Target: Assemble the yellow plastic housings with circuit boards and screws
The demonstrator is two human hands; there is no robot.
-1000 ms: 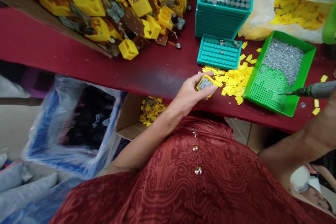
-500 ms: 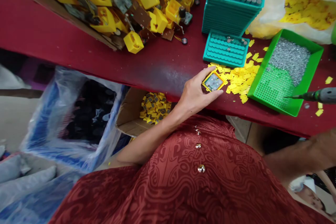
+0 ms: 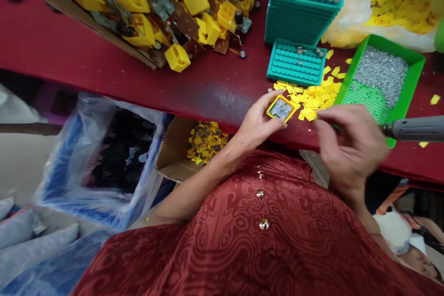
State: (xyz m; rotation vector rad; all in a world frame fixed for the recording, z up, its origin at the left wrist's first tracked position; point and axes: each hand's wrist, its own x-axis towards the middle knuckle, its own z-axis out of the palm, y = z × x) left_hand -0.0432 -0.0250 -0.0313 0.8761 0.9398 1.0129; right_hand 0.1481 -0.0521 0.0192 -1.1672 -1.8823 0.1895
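While the left hand [image 3: 258,118] holds a small yellow casing [image 3: 281,109] just above the near edge of a table with a red cloth [image 3: 215,78], the right hand [image 3: 355,143] hovers to its right. Half a second ago the right hand was beyond the edge of view, with only its forearm showing; now it is in front of the near part of a green tray [image 3: 415,71], fingertips close to a scatter of flat yellow pieces [image 3: 324,97]. The left thumb, stretched out clear before, now lies along the casing's lower edge.

The casing's open side, showing a grey and green circuit board, faces up toward the camera. It is nearly square, so no long axis stands out; it sits turned, one corner pointing right toward the yellow pieces.

The left fingers and thumb are closed around the casing's edges. The right thumb and forefinger are bent toward each other, but blur hides whether they pinch anything. A power screwdriver [image 3: 416,128] shows behind that hand.
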